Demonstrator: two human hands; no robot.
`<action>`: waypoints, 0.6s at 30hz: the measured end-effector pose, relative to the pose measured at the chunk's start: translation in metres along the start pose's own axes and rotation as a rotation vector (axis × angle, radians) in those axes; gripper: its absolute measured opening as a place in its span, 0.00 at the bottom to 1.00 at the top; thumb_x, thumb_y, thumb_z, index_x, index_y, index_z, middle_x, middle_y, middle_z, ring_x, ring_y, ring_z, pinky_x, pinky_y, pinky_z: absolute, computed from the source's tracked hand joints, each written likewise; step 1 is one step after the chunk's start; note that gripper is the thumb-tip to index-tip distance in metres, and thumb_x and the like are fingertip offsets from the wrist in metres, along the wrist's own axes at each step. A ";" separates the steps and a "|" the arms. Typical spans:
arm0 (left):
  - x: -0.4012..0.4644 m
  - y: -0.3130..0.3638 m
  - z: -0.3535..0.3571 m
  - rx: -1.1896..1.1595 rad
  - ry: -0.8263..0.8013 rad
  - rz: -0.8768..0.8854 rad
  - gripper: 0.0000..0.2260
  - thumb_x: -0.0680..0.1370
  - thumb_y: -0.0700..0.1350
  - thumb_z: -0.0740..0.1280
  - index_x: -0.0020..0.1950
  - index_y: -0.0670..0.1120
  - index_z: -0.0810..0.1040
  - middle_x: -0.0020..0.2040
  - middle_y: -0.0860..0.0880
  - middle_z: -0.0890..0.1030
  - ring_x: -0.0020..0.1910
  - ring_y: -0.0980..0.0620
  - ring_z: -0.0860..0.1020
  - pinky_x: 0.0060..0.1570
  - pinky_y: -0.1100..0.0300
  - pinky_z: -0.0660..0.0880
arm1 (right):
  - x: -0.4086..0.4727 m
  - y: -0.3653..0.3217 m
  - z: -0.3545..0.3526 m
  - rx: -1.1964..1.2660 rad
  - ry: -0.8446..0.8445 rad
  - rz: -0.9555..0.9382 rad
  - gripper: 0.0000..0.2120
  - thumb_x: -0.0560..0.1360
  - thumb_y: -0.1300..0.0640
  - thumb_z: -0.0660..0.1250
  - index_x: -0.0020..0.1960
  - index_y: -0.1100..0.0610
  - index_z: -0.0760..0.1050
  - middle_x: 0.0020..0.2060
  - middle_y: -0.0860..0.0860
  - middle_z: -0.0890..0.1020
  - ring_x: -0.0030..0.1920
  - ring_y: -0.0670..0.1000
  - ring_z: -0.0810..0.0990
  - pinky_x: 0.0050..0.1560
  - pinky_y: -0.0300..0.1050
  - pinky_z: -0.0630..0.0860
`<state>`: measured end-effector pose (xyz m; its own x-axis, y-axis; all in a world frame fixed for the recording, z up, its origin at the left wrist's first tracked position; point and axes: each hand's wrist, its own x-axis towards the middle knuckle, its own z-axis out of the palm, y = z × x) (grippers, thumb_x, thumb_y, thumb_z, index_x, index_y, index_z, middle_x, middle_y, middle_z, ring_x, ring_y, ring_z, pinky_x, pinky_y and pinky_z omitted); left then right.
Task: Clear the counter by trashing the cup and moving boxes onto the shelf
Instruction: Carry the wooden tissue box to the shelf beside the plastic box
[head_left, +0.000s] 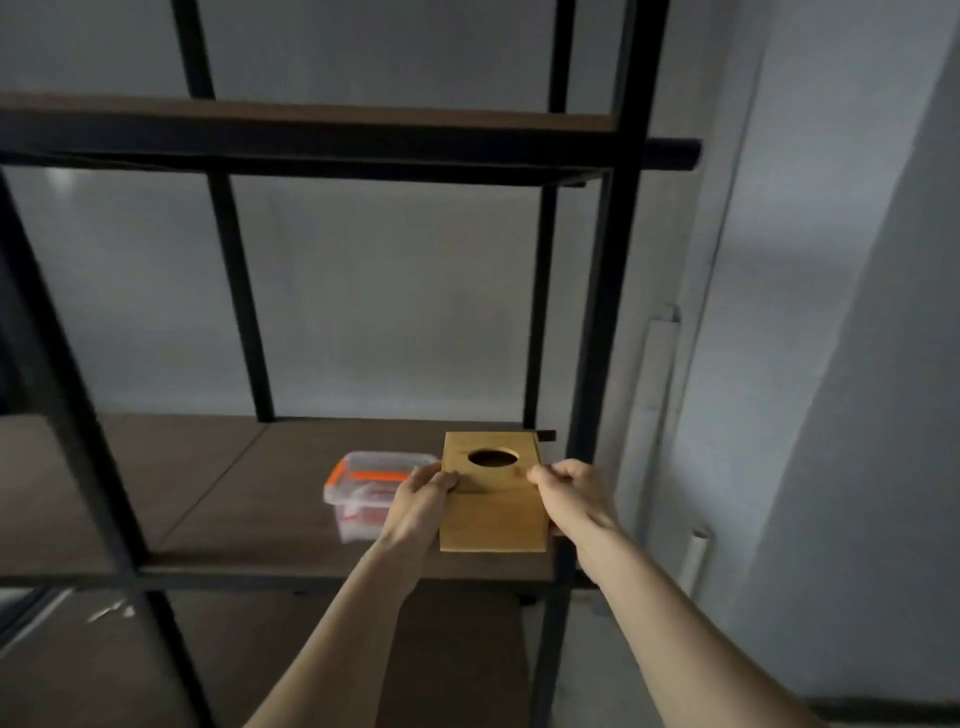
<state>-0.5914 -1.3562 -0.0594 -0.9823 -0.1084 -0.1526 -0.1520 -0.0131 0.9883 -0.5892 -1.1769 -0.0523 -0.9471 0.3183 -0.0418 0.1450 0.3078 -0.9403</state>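
Note:
A yellow wooden box (493, 512) with an oval hole in its top sits at the right end of the brown shelf board (234, 499), close to the front edge. My left hand (423, 491) grips its left side and my right hand (569, 493) grips its right side. A clear plastic box with orange clips (363, 486) stands on the same board, just left of the wooden box and partly behind my left hand. No cup is in view.
The shelf has a black metal frame; one upright (597, 364) stands right beside my right hand. An upper board (311, 117) spans overhead. A grey wall lies behind and to the right. A lower level shows below.

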 end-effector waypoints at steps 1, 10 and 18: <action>0.007 -0.003 -0.012 0.004 0.012 -0.003 0.11 0.79 0.51 0.64 0.62 0.55 0.75 0.54 0.48 0.78 0.52 0.48 0.77 0.45 0.51 0.79 | 0.002 0.000 0.015 0.001 -0.009 -0.004 0.12 0.75 0.45 0.70 0.53 0.52 0.78 0.46 0.49 0.82 0.47 0.50 0.81 0.53 0.56 0.82; 0.084 -0.027 -0.022 0.002 0.010 -0.036 0.16 0.80 0.51 0.65 0.67 0.52 0.75 0.57 0.46 0.78 0.53 0.48 0.77 0.40 0.57 0.74 | 0.065 0.011 0.060 -0.071 0.004 -0.013 0.10 0.78 0.46 0.68 0.54 0.51 0.75 0.43 0.45 0.78 0.44 0.47 0.78 0.44 0.46 0.79; 0.192 -0.035 0.022 0.055 -0.046 -0.079 0.11 0.81 0.47 0.62 0.64 0.52 0.74 0.53 0.48 0.80 0.51 0.50 0.78 0.41 0.59 0.73 | 0.178 0.035 0.077 -0.082 -0.025 0.073 0.12 0.78 0.46 0.67 0.54 0.52 0.74 0.45 0.48 0.79 0.48 0.52 0.80 0.53 0.55 0.82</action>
<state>-0.7774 -1.3543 -0.1229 -0.9709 -0.0632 -0.2310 -0.2335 0.0351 0.9717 -0.7744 -1.1783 -0.1182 -0.9399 0.3201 -0.1185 0.2357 0.3576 -0.9037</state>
